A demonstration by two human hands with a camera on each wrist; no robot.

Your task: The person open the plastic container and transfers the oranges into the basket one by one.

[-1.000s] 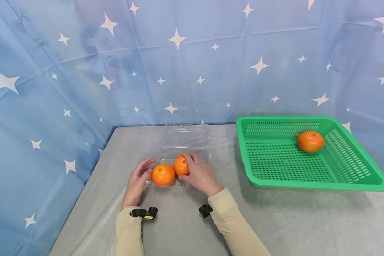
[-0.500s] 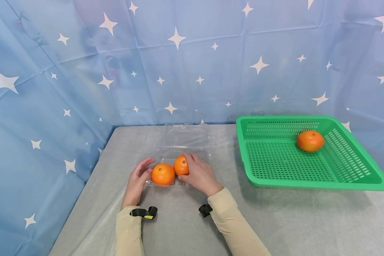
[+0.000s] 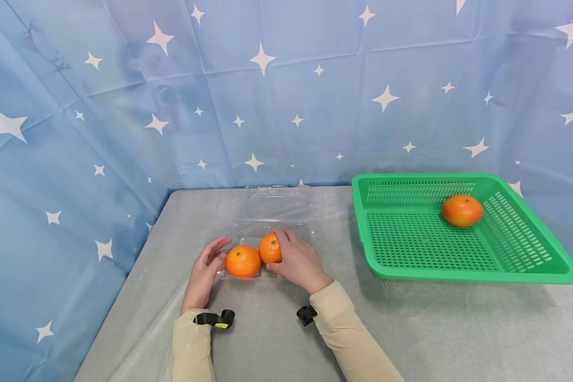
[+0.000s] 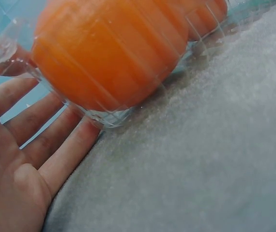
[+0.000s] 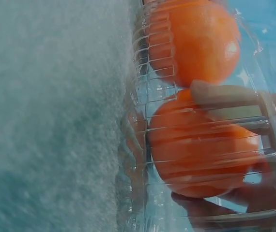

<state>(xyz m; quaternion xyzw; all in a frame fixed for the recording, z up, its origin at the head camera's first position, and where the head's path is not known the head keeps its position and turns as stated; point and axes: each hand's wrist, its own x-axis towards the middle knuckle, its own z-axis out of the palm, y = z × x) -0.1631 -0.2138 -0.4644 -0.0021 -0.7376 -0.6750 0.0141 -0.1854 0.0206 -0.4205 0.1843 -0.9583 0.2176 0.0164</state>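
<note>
A clear plastic clamshell container (image 3: 248, 229) lies with its lid (image 3: 278, 206) folded back on the far side. Two oranges sit side by side in its near part: a left orange (image 3: 243, 261) and a right orange (image 3: 269, 248). My right hand (image 3: 300, 260) grips the right orange, thumb on the near side and fingers over its far right; the right wrist view has this hand (image 5: 235, 198) partly behind the clear wall. At the container's left side is my left hand (image 3: 207, 268). In the left wrist view its fingers (image 4: 63, 159) extend fairly straight against the wall.
To the right stands a green plastic basket (image 3: 472, 277) with one orange (image 3: 462, 210) near its back right corner. A grey cloth covers the table (image 3: 267, 339). Behind and to the left hangs a blue curtain (image 3: 305, 143) with white stars.
</note>
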